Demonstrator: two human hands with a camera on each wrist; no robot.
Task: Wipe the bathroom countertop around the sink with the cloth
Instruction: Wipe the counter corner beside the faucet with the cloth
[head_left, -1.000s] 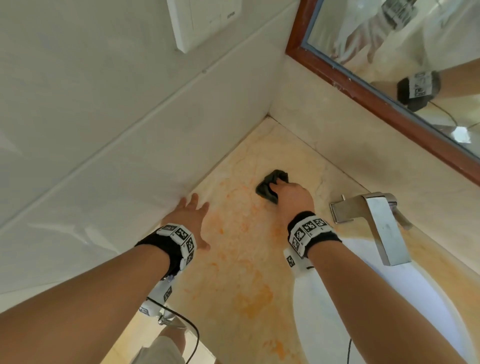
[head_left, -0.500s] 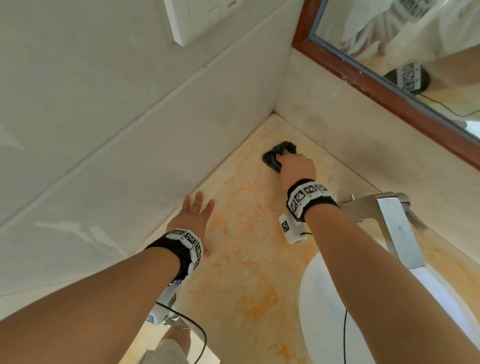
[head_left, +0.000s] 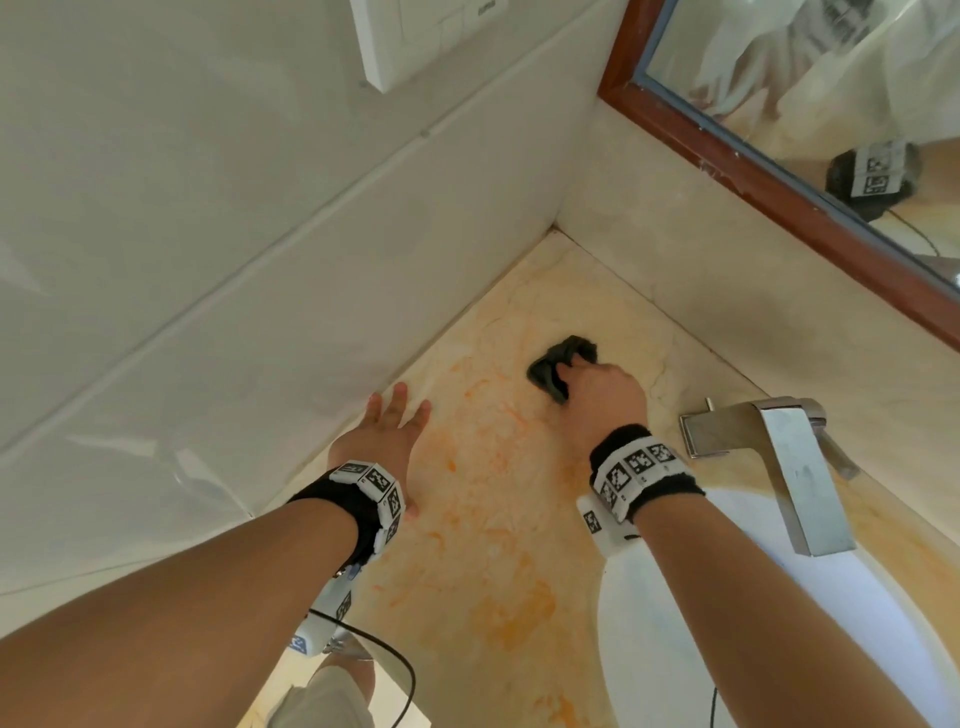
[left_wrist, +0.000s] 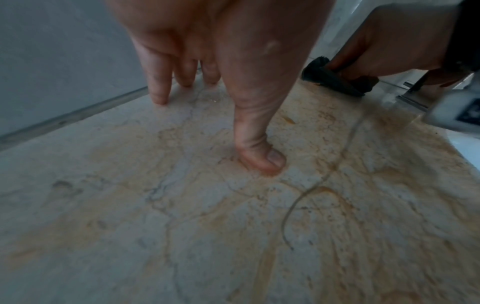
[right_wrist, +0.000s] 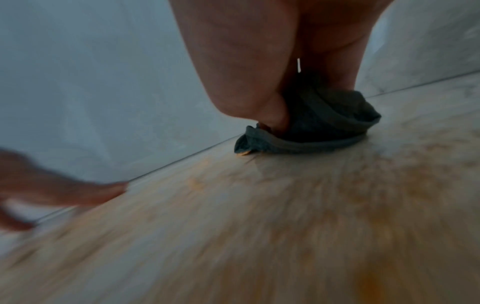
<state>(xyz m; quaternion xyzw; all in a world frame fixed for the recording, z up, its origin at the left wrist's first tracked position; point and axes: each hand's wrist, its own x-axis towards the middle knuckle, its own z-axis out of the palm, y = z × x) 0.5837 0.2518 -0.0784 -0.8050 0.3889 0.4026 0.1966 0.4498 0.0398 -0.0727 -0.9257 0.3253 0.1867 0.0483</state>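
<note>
A dark bunched cloth (head_left: 558, 365) (right_wrist: 319, 127) (left_wrist: 340, 81) lies on the beige marble countertop (head_left: 493, 519), left of the tap. My right hand (head_left: 597, 395) grips it, fingers curled into the folds, and presses it down on the stone. Orange stains streak the countertop (right_wrist: 285, 205) in front of the cloth. My left hand (head_left: 389, 436) rests flat on the counter by the left wall, fingers straight; its thumb (left_wrist: 262, 160) and fingertips (left_wrist: 159, 96) touch the stone.
The white basin (head_left: 727, 623) sits at lower right under a square chrome tap (head_left: 779, 457). A tiled wall (head_left: 208, 312) bounds the counter on the left, a marble backsplash (head_left: 727, 291) and wood-framed mirror (head_left: 779, 182) at the back. A white switch plate (head_left: 415, 36) hangs above.
My right hand pushed the cloth toward the back corner, then drew it back toward me across the stains. The left hand stayed flat by the wall.
</note>
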